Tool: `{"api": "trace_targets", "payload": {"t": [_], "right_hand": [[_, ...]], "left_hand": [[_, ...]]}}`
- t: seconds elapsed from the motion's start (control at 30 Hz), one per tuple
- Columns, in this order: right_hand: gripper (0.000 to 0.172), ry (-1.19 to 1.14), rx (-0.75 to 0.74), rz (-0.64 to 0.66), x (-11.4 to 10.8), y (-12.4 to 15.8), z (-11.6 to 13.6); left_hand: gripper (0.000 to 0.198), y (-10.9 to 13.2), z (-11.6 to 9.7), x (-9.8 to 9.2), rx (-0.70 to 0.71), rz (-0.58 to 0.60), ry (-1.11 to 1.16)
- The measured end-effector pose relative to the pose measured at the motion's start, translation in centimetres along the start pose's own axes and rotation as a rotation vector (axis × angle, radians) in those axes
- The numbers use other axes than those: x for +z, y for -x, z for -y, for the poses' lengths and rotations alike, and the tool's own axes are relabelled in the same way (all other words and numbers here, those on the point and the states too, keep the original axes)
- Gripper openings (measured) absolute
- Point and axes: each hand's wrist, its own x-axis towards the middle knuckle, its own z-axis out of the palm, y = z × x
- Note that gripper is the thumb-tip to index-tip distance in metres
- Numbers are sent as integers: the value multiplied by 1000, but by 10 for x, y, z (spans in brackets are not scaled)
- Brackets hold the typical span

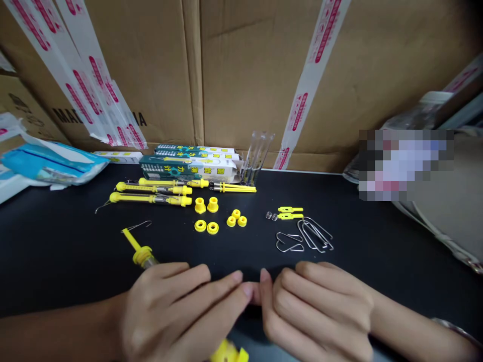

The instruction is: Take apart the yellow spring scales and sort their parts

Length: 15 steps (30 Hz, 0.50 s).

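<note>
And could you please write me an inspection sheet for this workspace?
Surface: black tabletop, parts grouped on it.
Job's things: tubular spring scale, partly hidden by the left hand; three yellow spring scales beyond; loose flanged rings, coil springs, wire hooks.
Clutter: blue plastic packet at left, clear bottle at right.
Hands: right hand curled, its fingers close to the left's; any grip is hidden.
Cables: nothing seen.
Surroundings: small printed boxes, then tall cardboard with red-and-white tape.
</note>
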Motion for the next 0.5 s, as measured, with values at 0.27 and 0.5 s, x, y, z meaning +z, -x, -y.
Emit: {"api": "trace_targets", "payload": {"t": [0.27,0.5], "right_hand": [[25,-359,415,176,-1,20,5],[55,-687,713,177,5,6,25]], "left_hand": [[24,-23,14,4,-102,76,-199],[20,-25,12,5,-158,62,-243]]}}
